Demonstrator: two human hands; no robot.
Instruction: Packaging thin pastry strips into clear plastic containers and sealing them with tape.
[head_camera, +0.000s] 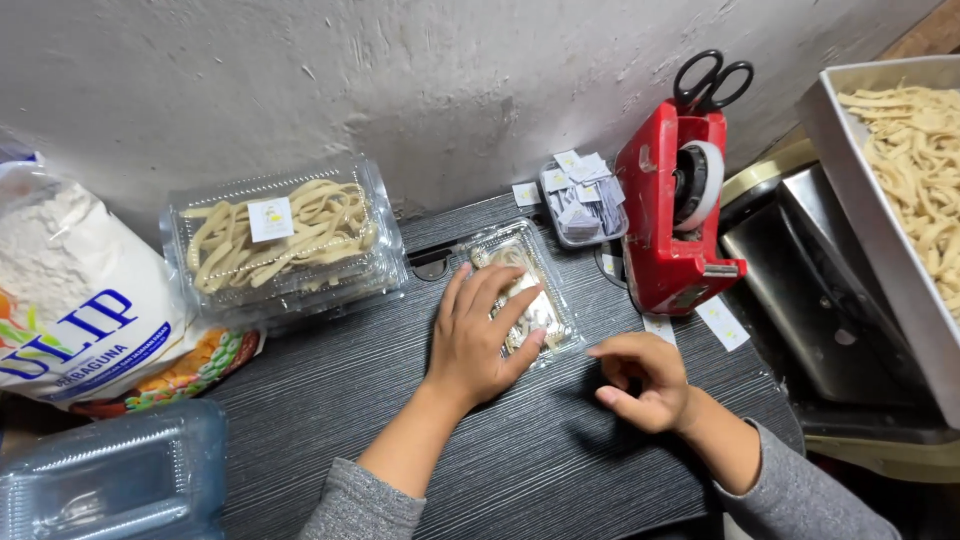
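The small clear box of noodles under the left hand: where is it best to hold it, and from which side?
Probably take the small clear box by its two long edges, coming from above. It lies flat on the dark table, the left hand presses its lid, and its far end sits close to the red tape dispenser.

Your left hand presses a small noodle box on the dark table.

Your left hand (478, 335) lies flat on the clear noodle box (524, 290), fingers spread toward 1 o'clock. Your right hand (640, 380), at its 4 o'clock, is loosely curled just off the box corner. At 1 o'clock stands a red tape dispenser (672, 215); at 10 o'clock, a larger filled clamshell (285, 240).
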